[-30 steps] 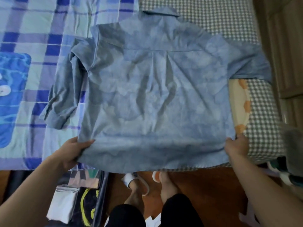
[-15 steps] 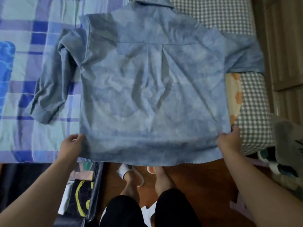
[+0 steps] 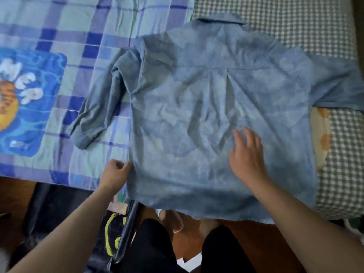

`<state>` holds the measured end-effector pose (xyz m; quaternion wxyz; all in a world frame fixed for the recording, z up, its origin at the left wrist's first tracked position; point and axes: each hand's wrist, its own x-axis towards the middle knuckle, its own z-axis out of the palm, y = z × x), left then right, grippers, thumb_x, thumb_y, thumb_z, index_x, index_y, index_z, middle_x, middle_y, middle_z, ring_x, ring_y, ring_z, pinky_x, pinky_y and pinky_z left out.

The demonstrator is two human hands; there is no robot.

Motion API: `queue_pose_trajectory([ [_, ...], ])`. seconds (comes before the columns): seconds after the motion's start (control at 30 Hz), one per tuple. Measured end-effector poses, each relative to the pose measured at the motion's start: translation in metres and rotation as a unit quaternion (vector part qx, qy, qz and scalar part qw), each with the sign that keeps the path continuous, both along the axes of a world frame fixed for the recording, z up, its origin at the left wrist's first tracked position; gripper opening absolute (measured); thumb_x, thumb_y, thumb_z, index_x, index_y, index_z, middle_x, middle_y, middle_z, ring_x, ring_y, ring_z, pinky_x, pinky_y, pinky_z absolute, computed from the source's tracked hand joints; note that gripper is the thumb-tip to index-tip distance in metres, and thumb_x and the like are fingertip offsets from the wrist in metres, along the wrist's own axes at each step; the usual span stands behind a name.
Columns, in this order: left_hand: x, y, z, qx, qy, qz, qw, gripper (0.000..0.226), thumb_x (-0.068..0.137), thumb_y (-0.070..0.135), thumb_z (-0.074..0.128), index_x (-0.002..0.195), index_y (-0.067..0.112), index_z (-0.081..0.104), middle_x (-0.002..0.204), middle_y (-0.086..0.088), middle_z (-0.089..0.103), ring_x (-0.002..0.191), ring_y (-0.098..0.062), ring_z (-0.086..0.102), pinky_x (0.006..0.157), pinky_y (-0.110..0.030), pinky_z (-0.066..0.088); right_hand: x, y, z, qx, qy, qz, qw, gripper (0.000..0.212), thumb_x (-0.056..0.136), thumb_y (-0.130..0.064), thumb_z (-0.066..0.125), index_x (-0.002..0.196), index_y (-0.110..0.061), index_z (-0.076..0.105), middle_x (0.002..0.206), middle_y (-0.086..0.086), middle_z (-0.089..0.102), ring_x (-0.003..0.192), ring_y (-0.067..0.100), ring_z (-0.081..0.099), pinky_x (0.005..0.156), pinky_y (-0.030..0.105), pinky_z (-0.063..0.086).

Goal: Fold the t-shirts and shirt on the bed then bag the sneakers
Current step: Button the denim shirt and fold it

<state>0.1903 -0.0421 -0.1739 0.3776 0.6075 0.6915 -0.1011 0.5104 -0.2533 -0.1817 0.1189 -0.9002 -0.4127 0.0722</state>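
Far left, a blue printed panel with white lettering and an orange shape point(image 3: 23, 103) lies flat on the blue, teal and white plaid blanket point(image 3: 82, 36) covering the left part of the bed.

Left hand point(image 3: 115, 171): forearm reaches up from the lower left; its fingers are curled, thumb and fingers pinching the lower left side edge of the faded blue-grey collared woven shirt point(image 3: 216, 119).

The shirt lies back side up, spread across the bed, collar at the far edge, hem hanging past the near edge of the bed. The cloth is soft, mottled and creased, with a yoke seam and a centre pleat below it. Its left long sleeve is bent downward onto the plaid blanket, cuff nearest the viewer; the right sleeve extends out of frame at the right.

Right hand point(image 3: 247, 156): forearm enters from the lower right; palm down on the shirt back, fingers straight and slightly spread, gripping nothing.

Right of the shirt, a cream cloth with orange hexagon shapes point(image 3: 322, 140) shows beneath its edge, on a grey and white small-check sheet point(image 3: 295, 26)
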Motion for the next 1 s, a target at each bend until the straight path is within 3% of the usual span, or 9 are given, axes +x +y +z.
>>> queue_pose_trajectory([
  [0.1, 0.011, 0.014, -0.009, 0.067, -0.018, -0.031, 0.997, 0.036, 0.102, 0.046, 0.051, 0.092, 0.011, 0.055, 0.083, -0.005, 0.062, 0.080, -0.030, 0.057, 0.070, -0.039, 0.039, -0.024, 0.078, -0.012, -0.031, 0.038, 0.125, 0.991, 0.060, 0.087, -0.028, 0.058, 0.144, -0.010, 0.050, 0.150, 0.024, 0.043, 0.136, 0.046, 0.040, 0.113, 0.055, 0.037],
  [0.3, -0.005, 0.045, -0.022, 0.113, -0.002, -0.059, 0.992, 0.033, 0.103, 0.037, 0.045, 0.080, 0.015, 0.054, 0.085, -0.010, 0.063, 0.088, -0.036, 0.060, 0.073, -0.042, 0.046, -0.070, 0.199, -0.025, -0.081, 0.045, 0.265, 0.960, 0.067, 0.094, -0.040, 0.052, 0.156, -0.021, 0.035, 0.166, 0.015, 0.021, 0.151, 0.041, 0.018, 0.120, 0.055, 0.021],
  [0.4, -0.028, 0.100, -0.012, 0.289, 0.006, 0.002, 0.957, 0.044, 0.096, 0.040, 0.063, 0.128, 0.012, 0.052, 0.128, -0.016, 0.053, 0.118, -0.037, 0.049, 0.099, -0.050, 0.041, -0.080, 0.251, -0.032, -0.102, 0.049, 0.269, 0.956, 0.073, 0.098, -0.044, 0.052, 0.161, -0.026, 0.019, 0.169, 0.009, 0.005, 0.154, 0.037, 0.004, 0.124, 0.053, 0.014],
  [0.5, -0.058, 0.187, -0.040, 0.127, 0.003, 0.199, 0.972, 0.087, 0.090, 0.054, 0.067, 0.155, 0.010, 0.027, 0.151, -0.023, 0.038, 0.139, -0.040, 0.037, 0.114, -0.050, 0.031, -0.090, 0.300, -0.036, -0.112, 0.078, 0.218, 0.966, 0.076, 0.100, -0.048, 0.048, 0.162, -0.025, 0.010, 0.170, 0.008, 0.000, 0.154, 0.035, 0.004, 0.125, 0.048, 0.010],
  [0.6, -0.075, 0.219, -0.058, -0.012, -0.111, 0.315, 0.942, 0.067, 0.084, 0.045, 0.077, 0.127, -0.002, 0.057, 0.122, -0.021, 0.065, 0.113, -0.036, 0.063, 0.100, -0.048, 0.051, -0.107, 0.328, -0.045, -0.145, 0.101, 0.147, 0.973, 0.079, 0.097, -0.058, 0.037, 0.161, -0.017, 0.015, 0.167, 0.016, 0.012, 0.150, 0.039, 0.019, 0.124, 0.046, 0.014],
  [0.73, -0.136, 0.291, -0.004, 0.215, -0.178, 0.290, 0.915, 0.023, 0.088, 0.027, 0.066, 0.103, 0.009, 0.060, 0.098, -0.010, 0.063, 0.089, -0.021, 0.060, 0.078, -0.037, 0.048, -0.122, 0.338, -0.031, -0.067, 0.061, 0.104, 0.990, 0.073, 0.089, -0.055, 0.038, 0.145, -0.010, 0.048, 0.145, 0.024, 0.047, 0.125, 0.045, 0.050, 0.107, 0.052, 0.040],
  [0.83, -0.210, 0.377, 0.002, 0.307, -0.043, 0.304, 0.901, 0.046, 0.082, 0.037, 0.062, 0.123, 0.017, 0.056, 0.122, -0.015, 0.062, 0.113, -0.034, 0.061, 0.095, -0.050, 0.051, -0.119, 0.353, -0.021, 0.018, 0.001, 0.133, 0.991, 0.057, 0.090, -0.047, 0.044, 0.130, -0.008, 0.060, 0.127, 0.019, 0.054, 0.110, 0.043, 0.054, 0.096, 0.051, 0.045],
  [0.9, -0.216, 0.395, -0.008, 0.274, 0.102, 0.322, 0.901, 0.063, 0.088, 0.030, 0.065, 0.145, 0.023, 0.040, 0.152, -0.017, 0.039, 0.139, -0.040, 0.039, 0.114, -0.054, 0.035, -0.112, 0.370, -0.023, 0.042, -0.023, 0.152, 0.987, 0.053, 0.092, -0.045, 0.044, 0.126, -0.009, 0.062, 0.131, 0.019, 0.053, 0.112, 0.042, 0.052, 0.098, 0.051, 0.044],
  [1.0, -0.157, 0.374, -0.020, 0.344, 0.074, 0.083, 0.932, 0.069, 0.090, 0.026, 0.061, 0.154, 0.023, 0.034, 0.161, -0.021, 0.021, 0.148, -0.044, 0.020, 0.120, -0.055, 0.018, -0.098, 0.403, -0.032, 0.027, -0.059, 0.156, 0.986, 0.059, 0.096, -0.047, 0.039, 0.140, -0.011, 0.055, 0.152, 0.023, 0.040, 0.131, 0.044, 0.042, 0.113, 0.052, 0.031],
])
